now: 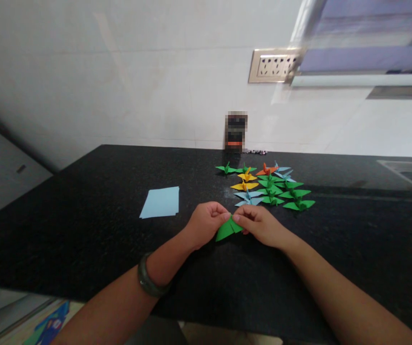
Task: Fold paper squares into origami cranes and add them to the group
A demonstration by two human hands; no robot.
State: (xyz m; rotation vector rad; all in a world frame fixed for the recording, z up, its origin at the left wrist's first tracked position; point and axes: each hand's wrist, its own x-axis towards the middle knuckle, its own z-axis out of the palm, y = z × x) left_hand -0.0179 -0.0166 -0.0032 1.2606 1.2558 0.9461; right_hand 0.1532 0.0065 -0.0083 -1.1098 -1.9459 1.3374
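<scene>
My left hand [207,221] pinches the upper left of a green folded paper [229,230] between thumb and fingers. On its other side my right hand [258,223] grips the same paper, the two thumbs nearly meeting at its top. The paper has a pointed lower left corner and a crease or slit down its middle; the fingers cover its upper part. Just beyond my hands sit several folded paper cranes: green ones [300,205], yellow ones [244,186], light blue ones [248,197] and an orange one [266,169].
A stack of light blue square paper [160,202] lies left of my hands on the black countertop [83,230]. Against the tiled wall stands a pixelated dark object [236,132], with a beaded string [256,152] beside it. A sink edge [407,175] is at the right.
</scene>
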